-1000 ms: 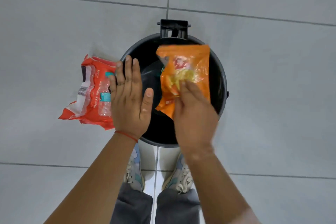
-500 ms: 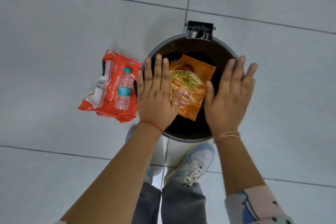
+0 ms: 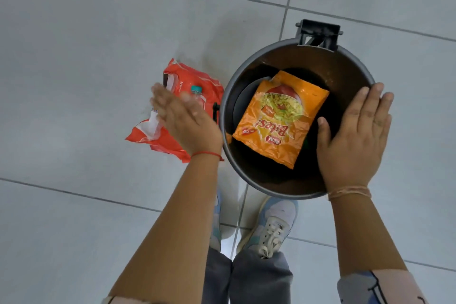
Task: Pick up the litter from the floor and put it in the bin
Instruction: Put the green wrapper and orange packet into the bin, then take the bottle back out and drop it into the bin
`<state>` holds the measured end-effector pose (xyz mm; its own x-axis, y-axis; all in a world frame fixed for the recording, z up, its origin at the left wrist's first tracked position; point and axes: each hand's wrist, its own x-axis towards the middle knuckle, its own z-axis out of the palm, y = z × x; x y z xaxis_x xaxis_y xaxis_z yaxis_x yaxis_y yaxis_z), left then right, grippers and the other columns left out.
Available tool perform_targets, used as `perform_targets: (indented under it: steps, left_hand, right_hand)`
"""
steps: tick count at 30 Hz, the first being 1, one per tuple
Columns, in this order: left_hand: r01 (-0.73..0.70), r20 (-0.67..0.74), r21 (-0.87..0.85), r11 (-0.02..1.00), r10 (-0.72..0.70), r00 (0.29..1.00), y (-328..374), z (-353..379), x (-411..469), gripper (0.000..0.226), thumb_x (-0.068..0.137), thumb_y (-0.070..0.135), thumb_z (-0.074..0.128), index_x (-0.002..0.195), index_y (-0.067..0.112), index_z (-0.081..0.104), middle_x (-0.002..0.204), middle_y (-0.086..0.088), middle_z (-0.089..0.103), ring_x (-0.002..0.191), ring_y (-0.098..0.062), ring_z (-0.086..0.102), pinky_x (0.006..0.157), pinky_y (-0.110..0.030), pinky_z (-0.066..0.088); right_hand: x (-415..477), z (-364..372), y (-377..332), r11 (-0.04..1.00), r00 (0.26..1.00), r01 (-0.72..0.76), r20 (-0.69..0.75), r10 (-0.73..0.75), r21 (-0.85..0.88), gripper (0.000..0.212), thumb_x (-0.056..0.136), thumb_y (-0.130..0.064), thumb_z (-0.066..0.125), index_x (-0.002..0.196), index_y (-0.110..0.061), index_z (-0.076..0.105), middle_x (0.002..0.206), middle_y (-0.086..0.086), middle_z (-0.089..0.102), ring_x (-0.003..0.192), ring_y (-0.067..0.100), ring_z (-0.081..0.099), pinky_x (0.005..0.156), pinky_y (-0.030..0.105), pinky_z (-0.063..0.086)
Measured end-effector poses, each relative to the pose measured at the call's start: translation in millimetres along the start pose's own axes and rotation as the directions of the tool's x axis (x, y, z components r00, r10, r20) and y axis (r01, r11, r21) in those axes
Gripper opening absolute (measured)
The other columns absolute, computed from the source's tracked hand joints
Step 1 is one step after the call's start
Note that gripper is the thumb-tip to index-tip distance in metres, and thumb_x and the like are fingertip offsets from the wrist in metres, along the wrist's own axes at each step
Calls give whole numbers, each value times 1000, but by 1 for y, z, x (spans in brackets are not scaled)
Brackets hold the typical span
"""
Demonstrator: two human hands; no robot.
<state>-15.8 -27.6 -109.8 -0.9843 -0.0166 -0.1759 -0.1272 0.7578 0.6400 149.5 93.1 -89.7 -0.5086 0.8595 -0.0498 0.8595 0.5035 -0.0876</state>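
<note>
Left hand (image 3: 183, 119) hovers flat, fingers extended and empty, above the red wrapper (image 3: 172, 108); right hand (image 3: 355, 138) likewise spread, empty, over the bin (image 3: 246, 69) rim.

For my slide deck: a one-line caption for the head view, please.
Orange snack packet lies in the bin; left hand reaches toward red wrapper and bottle on the floor.

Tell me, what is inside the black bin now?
Inside the bin lies one orange snack packet, face up. A dark curved piece shows beside it. Whatever lies under the packet, or under the right hand, is covered.
</note>
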Motion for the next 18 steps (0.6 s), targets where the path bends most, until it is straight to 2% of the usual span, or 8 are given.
perform_targets:
  steps: [2,3,6,9,12,15,16,18]
  left_hand:
    - [186,-13,24,982,-186,982,-22,8,14,56,96,34,14,144,5,14,154,-13,17,143,-27,7,115,-39,0]
    - [183,31,149,972,-190,981,-36,12,18,53,99,32,18,144,5,14,154,-14,18,143,-28,7,115,-40,0]
    - [-105,366,518,849,-109,924,-76,23,23,60,98,32,33,145,7,7,154,-14,17,142,-30,10,116,-44,4]
    - [-187,492,558,808,-141,859,-93,33,27,70,93,24,48,145,6,5,148,-20,28,133,-36,31,112,-48,26]
    - [-104,438,528,843,-165,884,-95,36,32,69,91,21,51,145,6,10,137,-22,43,121,-39,45,102,-48,40]
    - [4,300,365,931,-122,946,-81,26,30,69,90,24,54,144,6,16,137,-22,42,126,-37,40,105,-48,37]
    - [5,237,298,955,-79,968,-68,20,26,68,90,22,54,144,5,16,138,-23,40,127,-36,38,106,-44,36]
    - [-72,79,173,982,59,995,-37,-2,12,66,90,15,53,142,0,15,136,-27,38,126,-32,37,104,-25,34]
  right_hand:
    - [0,1,1,1000,1000,-3,-13,2,-8,66,95,-29,48,144,2,17,153,22,17,142,36,12,115,46,14]
    - [0,2,1,1000,1000,-4,-16,4,-13,66,95,-28,49,144,2,17,153,22,17,142,37,12,115,45,14]
    - [0,4,1,1000,1000,-4,-20,4,-30,66,94,-27,50,144,2,17,153,22,17,142,37,11,115,43,12]
    - [0,7,0,998,1000,-7,-20,6,-55,67,93,-25,52,145,1,16,154,22,17,142,36,11,115,42,11]
    - [0,8,0,997,1000,-15,-12,14,-71,68,93,-25,52,145,0,15,154,21,16,142,36,11,115,42,11]
    - [0,6,-1,997,1000,-16,-7,15,-78,68,93,-25,52,145,1,16,154,21,17,142,36,12,115,43,12]
    - [1,5,-1,997,1000,-21,-3,21,-78,67,93,-24,52,145,0,16,154,21,17,142,35,12,115,43,12]
    - [1,5,-2,997,1000,-29,3,29,-71,68,93,-23,52,145,0,16,154,20,17,142,34,12,115,42,11]
